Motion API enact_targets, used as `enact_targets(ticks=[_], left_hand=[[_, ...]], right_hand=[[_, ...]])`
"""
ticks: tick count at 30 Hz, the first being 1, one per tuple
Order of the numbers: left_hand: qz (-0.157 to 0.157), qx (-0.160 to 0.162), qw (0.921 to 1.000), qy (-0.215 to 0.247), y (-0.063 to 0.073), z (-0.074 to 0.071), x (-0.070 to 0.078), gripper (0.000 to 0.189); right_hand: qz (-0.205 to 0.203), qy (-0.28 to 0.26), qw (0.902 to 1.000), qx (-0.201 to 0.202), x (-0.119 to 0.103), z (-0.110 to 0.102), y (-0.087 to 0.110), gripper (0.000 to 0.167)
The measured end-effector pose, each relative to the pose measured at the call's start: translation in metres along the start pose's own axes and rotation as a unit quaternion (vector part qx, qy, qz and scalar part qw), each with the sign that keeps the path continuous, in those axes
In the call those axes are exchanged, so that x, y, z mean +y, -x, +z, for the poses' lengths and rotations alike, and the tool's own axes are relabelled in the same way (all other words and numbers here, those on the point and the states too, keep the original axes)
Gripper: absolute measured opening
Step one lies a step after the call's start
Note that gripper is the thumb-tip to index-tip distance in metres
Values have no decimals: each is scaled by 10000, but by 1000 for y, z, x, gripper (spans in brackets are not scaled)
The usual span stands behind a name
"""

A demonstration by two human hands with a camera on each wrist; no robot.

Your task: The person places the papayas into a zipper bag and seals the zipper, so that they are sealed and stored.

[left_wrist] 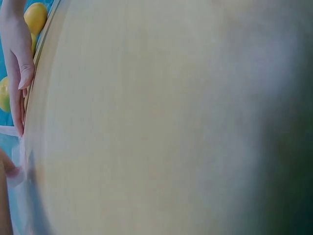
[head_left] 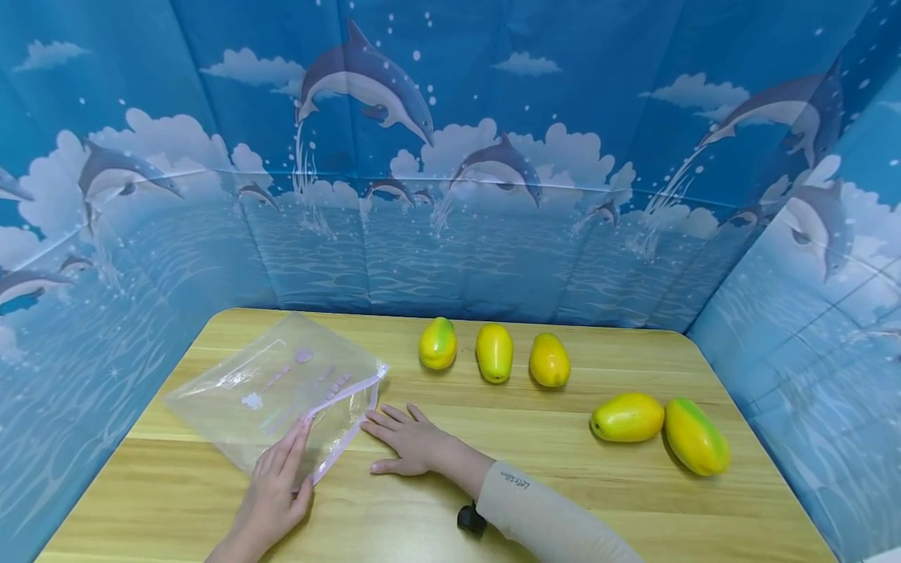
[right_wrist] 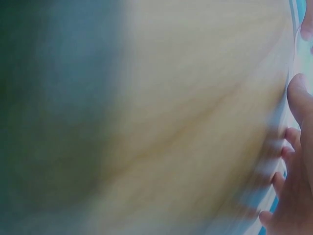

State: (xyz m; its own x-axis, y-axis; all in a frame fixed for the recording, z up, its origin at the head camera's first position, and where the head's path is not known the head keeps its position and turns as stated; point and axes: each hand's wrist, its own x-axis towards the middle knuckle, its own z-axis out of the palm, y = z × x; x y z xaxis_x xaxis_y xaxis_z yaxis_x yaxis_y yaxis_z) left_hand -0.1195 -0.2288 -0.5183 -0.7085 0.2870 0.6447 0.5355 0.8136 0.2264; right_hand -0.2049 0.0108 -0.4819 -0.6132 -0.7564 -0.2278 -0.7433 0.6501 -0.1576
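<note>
A clear plastic zip bag [head_left: 232,407] with pink edging and small prints lies flat on the left of the table, its mouth gaping toward the right. My left hand [head_left: 271,489] is at the mouth and holds the upper lip between long fingers and thumb. In the left wrist view, the thumb [left_wrist: 12,171] shows against the plastic. My right hand [head_left: 408,446] rests palm down with fingers spread, fingertips right at the bag's pink lower lip. Three yellow-green mangoes [head_left: 495,353] stand in a row at the back. Two more mangoes [head_left: 626,417] lie close together at the right.
The wooden table [head_left: 493,422] has rounded back corners. Behind and beside it hangs a blue curtain [head_left: 450,234] printed with dolphins. A small black device [head_left: 470,519] sits at the right wrist, beside the light sleeve [head_left: 542,504].
</note>
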Motion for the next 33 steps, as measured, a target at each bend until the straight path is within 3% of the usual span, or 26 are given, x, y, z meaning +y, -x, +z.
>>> enact_targets(ticks=[11, 20, 23, 28, 33], left_hand=[[-146, 275, 9982, 518, -3, 2, 2, 84], [-12, 402, 9984, 397, -5, 3, 5, 97], [-32, 363, 9987, 355, -5, 3, 5, 98], [2, 381, 9988, 322, -6, 2, 5, 99], [-10, 464, 9981, 398, -7, 0, 5, 98]], right_hand=[[23, -113, 9999, -19, 0, 1, -1, 70], [-163, -302, 9994, 85, 2, 0, 4, 70], [-365, -559, 9972, 337, 5, -2, 10, 70], [-701, -945, 9871, 1084, 10, -6, 24, 68], [-489, -1535, 9713, 1750, 17, -11, 41, 65]])
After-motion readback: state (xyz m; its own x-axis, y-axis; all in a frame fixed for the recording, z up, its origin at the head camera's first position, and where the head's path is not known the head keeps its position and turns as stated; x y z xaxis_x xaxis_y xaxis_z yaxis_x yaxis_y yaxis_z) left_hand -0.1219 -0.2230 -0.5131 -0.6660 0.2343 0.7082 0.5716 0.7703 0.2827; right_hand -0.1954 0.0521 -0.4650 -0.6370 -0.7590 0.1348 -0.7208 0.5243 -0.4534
